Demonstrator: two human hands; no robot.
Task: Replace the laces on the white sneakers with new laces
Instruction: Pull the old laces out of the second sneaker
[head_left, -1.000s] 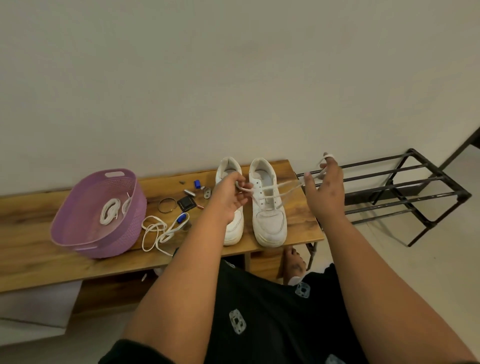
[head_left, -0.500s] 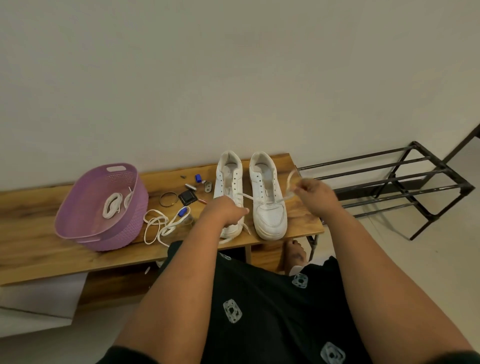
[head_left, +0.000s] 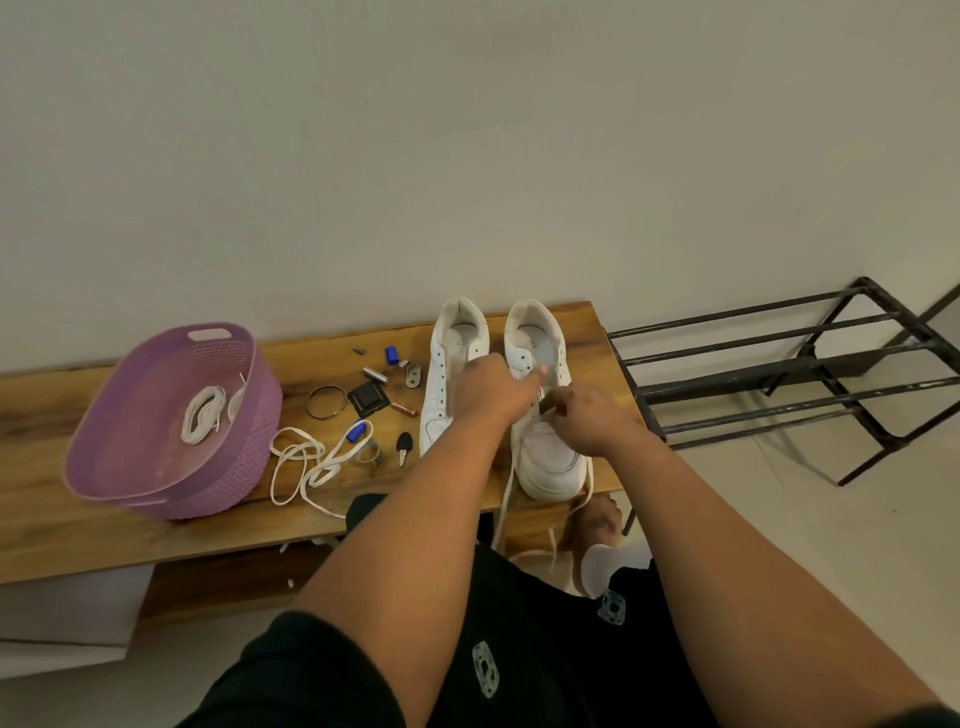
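Two white sneakers stand side by side on a wooden bench (head_left: 78, 530), heels toward the wall. The left sneaker (head_left: 441, 384) has bare eyelets. Over the right sneaker (head_left: 548, 457) both hands meet at the eyelets. My left hand (head_left: 493, 389) has its fingers curled with one fingertip pointing at the tongue. My right hand (head_left: 587, 421) has curled fingers that seem to pinch the white lace (head_left: 506, 499) at the lower eyelets. The lace's two ends hang over the bench's front edge, one on each side of the toe. The hands hide the eyelets.
A purple basket (head_left: 104, 483) at the left holds a coiled white lace (head_left: 200, 415). Another loose lace (head_left: 306, 462) lies beside it, near a ring (head_left: 326, 401), a black square (head_left: 368, 397), blue caps and a key (head_left: 404, 446). A black metal rack (head_left: 779, 374) stands to the right.
Both hands have come in from holding the lace stretched out to the sides. They now sit close together on the right sneaker, and the lace ends have dropped over the bench edge.
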